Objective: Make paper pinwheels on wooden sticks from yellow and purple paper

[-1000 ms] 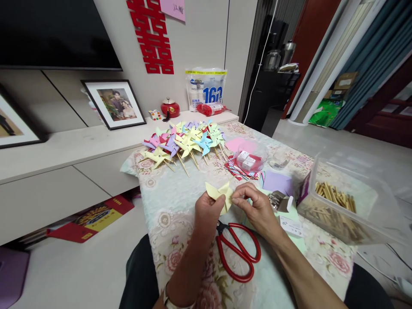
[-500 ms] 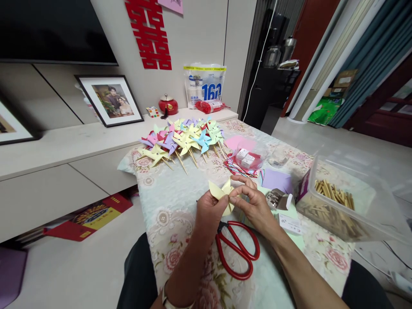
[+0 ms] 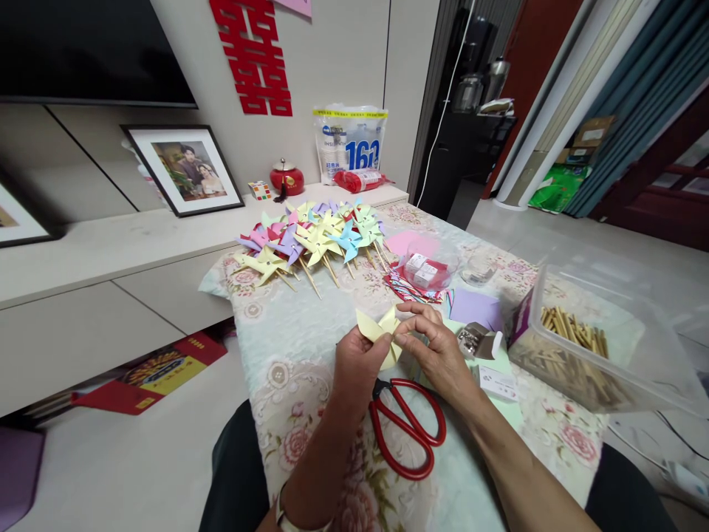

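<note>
Both hands hold a yellow paper pinwheel (image 3: 379, 330) just above the table (image 3: 299, 332), in front of the person and just beyond the red scissors (image 3: 407, 428). The left hand (image 3: 354, 362) pinches its lower left edge between thumb and fingers; the right hand (image 3: 437, 347) pinches near the centre, where the folded tips meet.

The paper looks very light, thin and easily creased, so it probably wants a soft grip at the centre, not on the open vanes. It has no stick and no real long axis. Its face seems turned up toward the person, with vanes pointing left and away, though the hands hide the lower part.

Finished pinwheels (image 3: 310, 240) lie farther away, and a box of sticks (image 3: 576, 347) stands at right.
</note>
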Demonstrator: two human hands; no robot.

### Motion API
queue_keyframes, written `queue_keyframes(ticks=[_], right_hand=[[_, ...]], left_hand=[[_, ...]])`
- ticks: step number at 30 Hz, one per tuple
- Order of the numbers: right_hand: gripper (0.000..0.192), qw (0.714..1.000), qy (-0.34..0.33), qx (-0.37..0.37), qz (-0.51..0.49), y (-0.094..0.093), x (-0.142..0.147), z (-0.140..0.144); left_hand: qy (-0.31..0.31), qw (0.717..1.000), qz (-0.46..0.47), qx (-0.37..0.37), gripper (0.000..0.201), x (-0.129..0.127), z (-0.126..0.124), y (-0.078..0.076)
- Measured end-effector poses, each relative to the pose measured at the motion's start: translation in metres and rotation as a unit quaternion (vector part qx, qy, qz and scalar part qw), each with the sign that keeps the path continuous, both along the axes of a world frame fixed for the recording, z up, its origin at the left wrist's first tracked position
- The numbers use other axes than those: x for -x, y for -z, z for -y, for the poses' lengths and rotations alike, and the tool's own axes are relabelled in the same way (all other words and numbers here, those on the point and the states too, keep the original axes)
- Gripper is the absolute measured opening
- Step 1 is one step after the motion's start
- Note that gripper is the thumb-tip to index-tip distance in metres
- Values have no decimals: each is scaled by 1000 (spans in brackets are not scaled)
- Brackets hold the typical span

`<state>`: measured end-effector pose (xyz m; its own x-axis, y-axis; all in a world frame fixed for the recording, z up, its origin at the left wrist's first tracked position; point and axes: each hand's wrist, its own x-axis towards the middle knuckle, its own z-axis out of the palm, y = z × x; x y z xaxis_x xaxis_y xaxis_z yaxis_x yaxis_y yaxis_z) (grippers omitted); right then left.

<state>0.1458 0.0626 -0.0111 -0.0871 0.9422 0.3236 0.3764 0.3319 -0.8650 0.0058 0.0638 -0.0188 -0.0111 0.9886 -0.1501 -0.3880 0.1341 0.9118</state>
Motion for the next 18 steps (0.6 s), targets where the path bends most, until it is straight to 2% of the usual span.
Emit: queue_keyframes(ticks=[18], right_hand=[[15,999,5,25,-35,6,-1,-2]], left_hand=[[1,1000,3,-14,29,-2,-3,4]])
